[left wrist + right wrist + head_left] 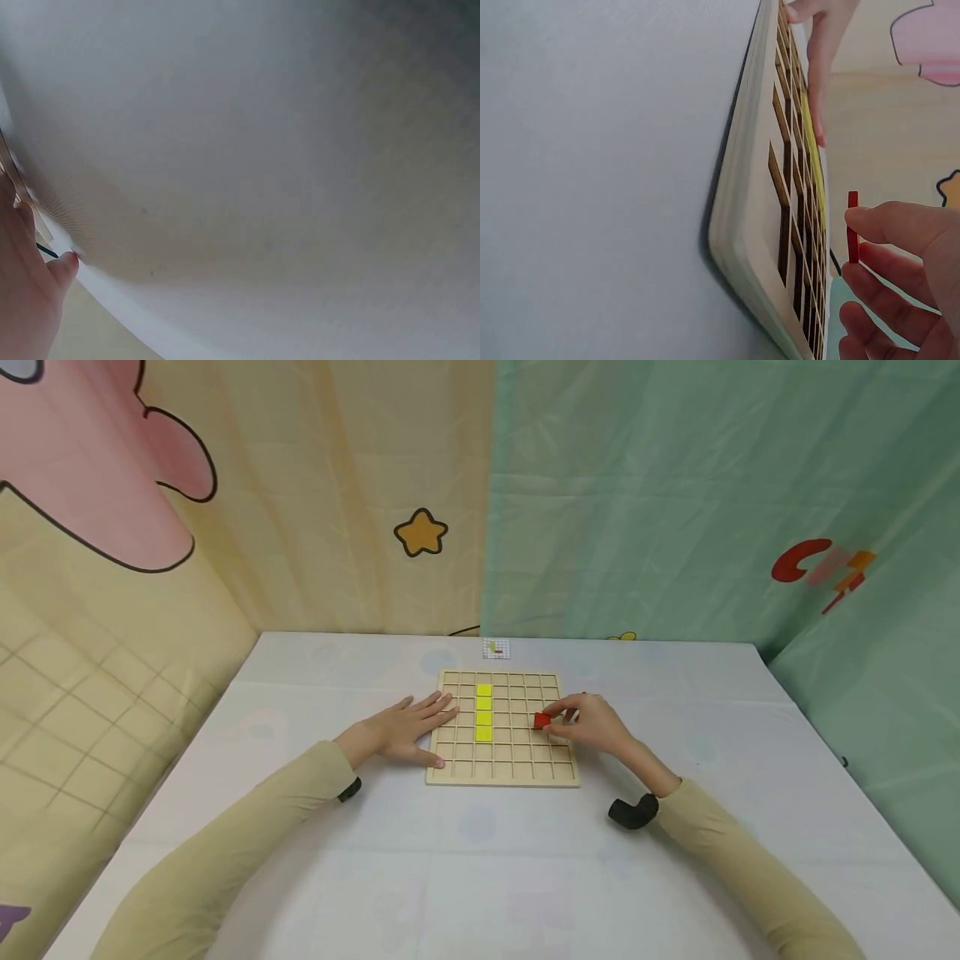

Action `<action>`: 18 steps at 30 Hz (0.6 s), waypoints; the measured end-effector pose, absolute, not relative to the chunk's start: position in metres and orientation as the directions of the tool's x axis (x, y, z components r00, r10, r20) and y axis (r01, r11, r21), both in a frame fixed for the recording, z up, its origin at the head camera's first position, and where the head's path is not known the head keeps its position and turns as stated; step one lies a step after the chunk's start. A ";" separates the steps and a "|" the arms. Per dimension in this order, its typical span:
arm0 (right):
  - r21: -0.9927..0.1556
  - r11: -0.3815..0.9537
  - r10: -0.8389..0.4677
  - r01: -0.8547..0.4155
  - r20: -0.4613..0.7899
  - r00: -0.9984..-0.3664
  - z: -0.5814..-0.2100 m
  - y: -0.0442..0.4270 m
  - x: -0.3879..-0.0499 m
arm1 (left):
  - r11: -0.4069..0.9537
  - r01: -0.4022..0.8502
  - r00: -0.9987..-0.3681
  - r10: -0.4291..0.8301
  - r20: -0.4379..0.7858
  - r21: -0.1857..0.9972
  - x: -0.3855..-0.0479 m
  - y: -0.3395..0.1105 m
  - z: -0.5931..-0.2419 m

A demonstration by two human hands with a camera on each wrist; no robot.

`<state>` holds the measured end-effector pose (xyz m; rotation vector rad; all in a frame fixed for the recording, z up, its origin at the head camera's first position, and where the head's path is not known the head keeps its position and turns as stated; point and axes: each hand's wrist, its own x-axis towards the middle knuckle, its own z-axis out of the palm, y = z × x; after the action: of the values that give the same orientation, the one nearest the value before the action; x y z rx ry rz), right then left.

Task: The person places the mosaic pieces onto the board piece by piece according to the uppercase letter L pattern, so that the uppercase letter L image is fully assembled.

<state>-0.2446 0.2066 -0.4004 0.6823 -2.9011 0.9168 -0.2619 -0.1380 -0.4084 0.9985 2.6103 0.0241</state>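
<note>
A wooden grid board (453, 770) with square recesses lies flat on the table. One of its columns holds several yellow square tiles (484, 712) in a line. My right hand (592, 723) pinches a red square tile (542, 720) between thumb and fingers, over the right part of the board. In the right wrist view the red tile (853, 227) is seen edge-on, apart from the grid. My left hand (401, 729) rests with spread, straight fingers on the board's left edge. The left wrist view shows only part of that hand (30, 277) and the board's edge.
A small card (497, 648) printed with a coloured grid lies behind the board, near the table's back edge. Patterned curtains (637, 510) stand close behind and at both sides of the white table (480, 877). A black wrist device (633, 812) sits at the right cuff.
</note>
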 end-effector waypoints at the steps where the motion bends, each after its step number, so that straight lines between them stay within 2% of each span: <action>1: -0.545 0.729 -0.403 -0.414 0.147 -0.903 -0.401 0.202 -0.245 | 0.751 0.646 -0.692 0.652 -0.309 0.138 -0.262 -0.138 -0.408; 18: -0.552 0.700 -0.469 -0.454 0.125 -0.875 -0.410 0.158 -0.249 | 0.754 0.644 -0.695 0.646 -0.316 0.127 -0.261 -0.137 -0.406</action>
<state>-0.2485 0.1585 -0.4098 0.7923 -2.9196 0.9371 -0.2608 -0.1369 -0.4064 0.9944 2.6119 0.0086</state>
